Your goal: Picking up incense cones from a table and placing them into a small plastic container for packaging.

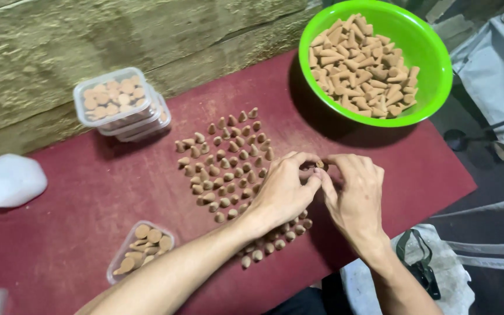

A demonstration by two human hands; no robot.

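Both grips pinch one cone [319, 164]; green bowl [427, 41] brims with cones, clear tub [122, 251] part-filled.

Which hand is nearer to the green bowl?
The right hand. It lies just below the green bowl, toward its lower left edge; the left hand is further left, over the standing cones.

Looks like a small home workshop: rough wooden wall [88, 41], red mat [88, 192], incense cones [228, 169] laid out, bowl [427, 58], plastic tubs [121, 105].
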